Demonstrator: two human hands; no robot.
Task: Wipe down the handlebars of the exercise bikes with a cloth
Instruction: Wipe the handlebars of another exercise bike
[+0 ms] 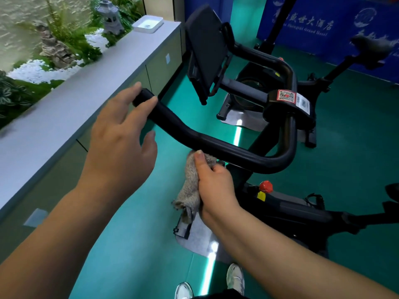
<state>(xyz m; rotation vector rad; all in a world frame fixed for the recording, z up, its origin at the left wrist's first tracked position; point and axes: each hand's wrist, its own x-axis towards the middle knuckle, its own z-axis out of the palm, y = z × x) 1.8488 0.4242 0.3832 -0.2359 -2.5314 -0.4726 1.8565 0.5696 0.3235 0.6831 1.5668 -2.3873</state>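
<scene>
- The left hand hangs over the near end of the black handlebar. Its fingers are loose and spread, and the fingertips touch the bar's tip. It is not gripping anything.
- The right hand is squeezed around a fuzzy grey cloth. The thumb presses the top of the cloth up against the underside of the bar, near the middle of the near grip.
- The rest of the cloth dangles down below the fist.
- The handlebar loops round in a big bend to a middle clamp with a red sticker. A dark screen holder stands beyond it.
- The cloth looks soft, light and floppy. It should bend around the round bar easily. Bunching it in the fist, like now, looks like the best way to hold it.
- The bar looks hard, smooth and fixed to the exercise bike, so it should not move when rubbed. It may be a bit slippery.
- A second bike stands farther back on the green floor.
</scene>
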